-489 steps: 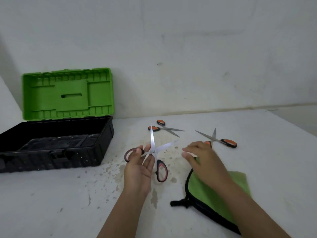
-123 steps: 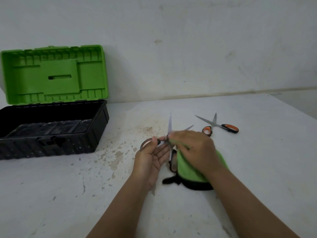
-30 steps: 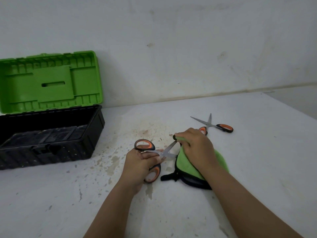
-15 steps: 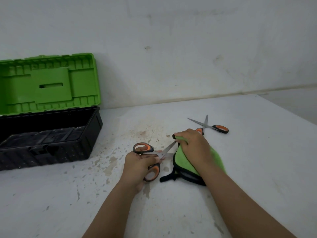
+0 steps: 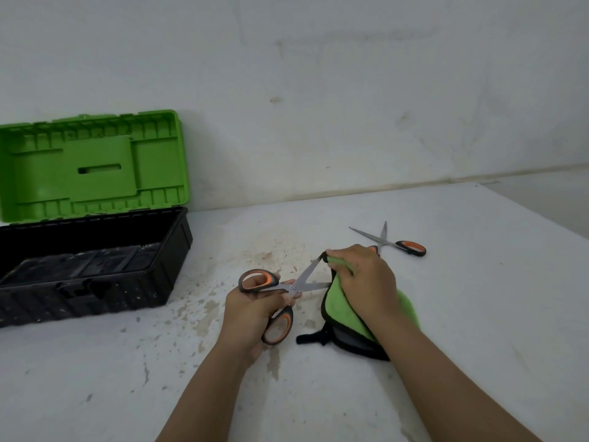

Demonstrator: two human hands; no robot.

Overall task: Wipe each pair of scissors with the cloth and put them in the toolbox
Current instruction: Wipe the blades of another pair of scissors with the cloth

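Open scissors wiped with a green cloth at the middle of the counter.

The held scissors [image 5: 280, 290] lay at the counter's centre with blades spread, tips toward 2 and 3 o'clock, both running into the cloth [image 5: 342, 306]. The left hand [image 5: 251, 309] had its grip curled round the orange-and-black handles. The right hand [image 5: 366, 279], at 3 o'clock of the pivot, had its grip pinching a fold of cloth over the upper blade tip; the rest of the cloth trailed on the counter [image 5: 478, 314] under the wrist. A second pair of scissors [image 5: 396, 244] lay open at 1 o'clock, just beyond the right hand. The toolbox [image 5: 95, 266] stood well apart at 9 to 10 o'clock, green lid [image 5: 92, 164] raised against the wall.
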